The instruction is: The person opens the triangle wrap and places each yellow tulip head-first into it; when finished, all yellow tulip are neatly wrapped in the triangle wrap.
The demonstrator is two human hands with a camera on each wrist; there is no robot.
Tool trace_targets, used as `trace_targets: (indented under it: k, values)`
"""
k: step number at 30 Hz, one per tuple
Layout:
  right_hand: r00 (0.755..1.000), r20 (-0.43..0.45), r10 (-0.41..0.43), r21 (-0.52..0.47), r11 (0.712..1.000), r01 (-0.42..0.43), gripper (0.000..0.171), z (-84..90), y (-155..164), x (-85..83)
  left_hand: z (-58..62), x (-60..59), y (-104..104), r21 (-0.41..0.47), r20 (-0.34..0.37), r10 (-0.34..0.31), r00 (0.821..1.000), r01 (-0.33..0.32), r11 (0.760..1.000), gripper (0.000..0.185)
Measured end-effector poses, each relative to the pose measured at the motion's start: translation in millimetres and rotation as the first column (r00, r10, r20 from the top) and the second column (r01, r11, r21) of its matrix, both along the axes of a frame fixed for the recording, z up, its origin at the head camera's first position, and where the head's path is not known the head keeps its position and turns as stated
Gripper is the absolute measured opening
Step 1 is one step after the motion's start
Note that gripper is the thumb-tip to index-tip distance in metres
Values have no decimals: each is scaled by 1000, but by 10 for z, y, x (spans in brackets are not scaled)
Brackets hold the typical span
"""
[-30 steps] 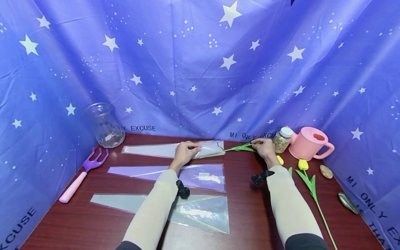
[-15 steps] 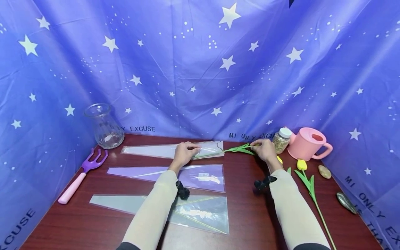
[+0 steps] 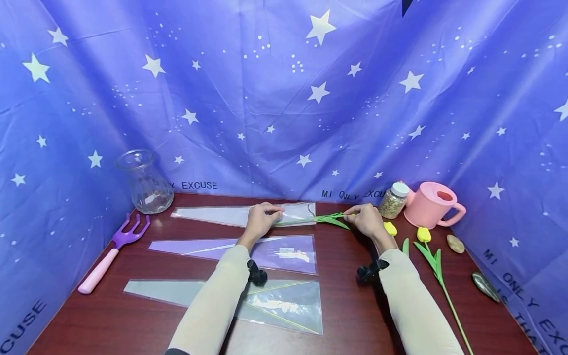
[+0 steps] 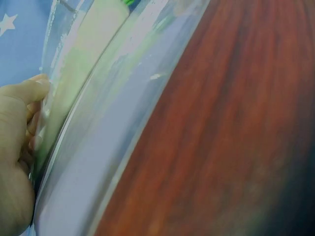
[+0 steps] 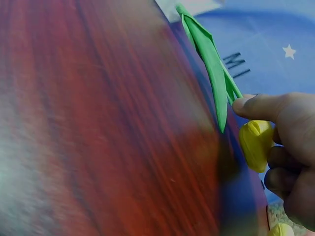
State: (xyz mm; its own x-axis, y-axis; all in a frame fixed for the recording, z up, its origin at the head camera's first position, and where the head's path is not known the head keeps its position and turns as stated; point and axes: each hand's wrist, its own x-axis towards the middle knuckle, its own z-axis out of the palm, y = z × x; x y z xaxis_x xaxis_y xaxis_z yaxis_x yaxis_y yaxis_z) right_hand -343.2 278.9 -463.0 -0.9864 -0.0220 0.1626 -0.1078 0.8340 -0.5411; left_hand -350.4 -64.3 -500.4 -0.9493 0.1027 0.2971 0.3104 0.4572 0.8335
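Note:
My left hand (image 3: 263,220) pinches the near side of a clear, white-backed flower sleeve (image 3: 217,215) at the back of the table. In the left wrist view, thumb and fingers hold the raised film of the sleeve (image 4: 108,137), which gapes a little. My right hand (image 3: 367,220) pinches an artificial tulip (image 3: 332,220) just below its head. Its yellow head (image 5: 255,145) hangs under the fingers in the right wrist view. The tulip's stem lies inside the sleeve's wide end, while the green leaves are at the mouth, mostly outside.
Nearer me lie a purple sleeve (image 3: 257,249) and a grey sleeve (image 3: 284,305). A glass vase (image 3: 151,190) and a hand fork (image 3: 108,256) are left. At right are a jar (image 3: 394,202), pink watering can (image 3: 428,207), another tulip (image 3: 432,261), and stones (image 3: 485,287).
My right hand has moved left, pushing the tulip's stem deeper into the sleeve, so the leaves are now at its mouth. My left hand keeps its hold with little movement.

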Motion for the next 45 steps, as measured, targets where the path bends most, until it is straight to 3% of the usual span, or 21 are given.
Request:
trace_targets:
  k: [11, 28, 35, 41, 45]
  values:
    - [999, 31, -37, 30, 999, 36, 16, 23, -234, 67, 49, 38, 31, -124, -37, -9, 999, 4, 992, 10]
    - [999, 5, -48, -30, 998, 48, 10, -80, -739, 149, 10, 61, 49, -169, -43, 6, 999, -14, 985, 9]
    - [1000, -5, 6, -115, 993, -7, 12, -128, -667, 138, -19, 48, 39, -182, -73, 4, 997, -17, 983, 9]
    - [996, 7, 92, -295, 952, -86, 20, -89, -379, 125, -28, 48, 45, -184, -68, -10, 998, -2, 983, 9]
    - [992, 15, 125, -338, 934, -113, 26, -61, -135, 122, -15, 42, 37, -182, -76, -11, 997, -3, 983, 9]
